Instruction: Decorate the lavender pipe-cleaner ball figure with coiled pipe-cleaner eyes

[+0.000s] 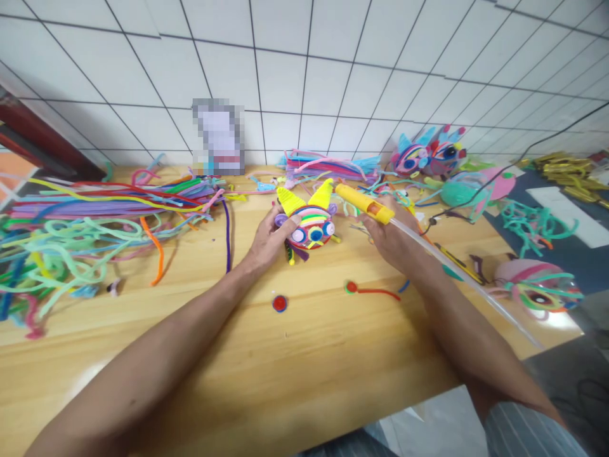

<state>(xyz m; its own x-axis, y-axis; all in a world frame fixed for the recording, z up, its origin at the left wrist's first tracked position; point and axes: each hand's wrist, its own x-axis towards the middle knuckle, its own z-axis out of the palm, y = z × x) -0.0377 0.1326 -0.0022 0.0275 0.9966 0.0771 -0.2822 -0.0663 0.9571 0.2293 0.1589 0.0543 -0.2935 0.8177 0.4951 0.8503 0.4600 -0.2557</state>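
My left hand (269,238) grips a small pipe-cleaner figure (310,223), a round striped face with two yellow pointed ears and button eyes, holding it upright on the wooden table (304,355). My right hand (392,235) is closed around a yellow hot glue gun (364,203) with a clear glue stick (457,273) trailing back from it. The gun's tip points left toward the figure's right ear. A red coiled disc (280,303) and a red pipe-cleaner piece with a small coil (371,291) lie on the table between my forearms.
A big tangle of loose coloured pipe cleaners (90,228) covers the table's left side. More bundles (328,166) lie along the tiled wall. Finished colourful figures (428,155) stand at the back right, another (537,292) lies at the right edge. A black cable (499,174) runs across.
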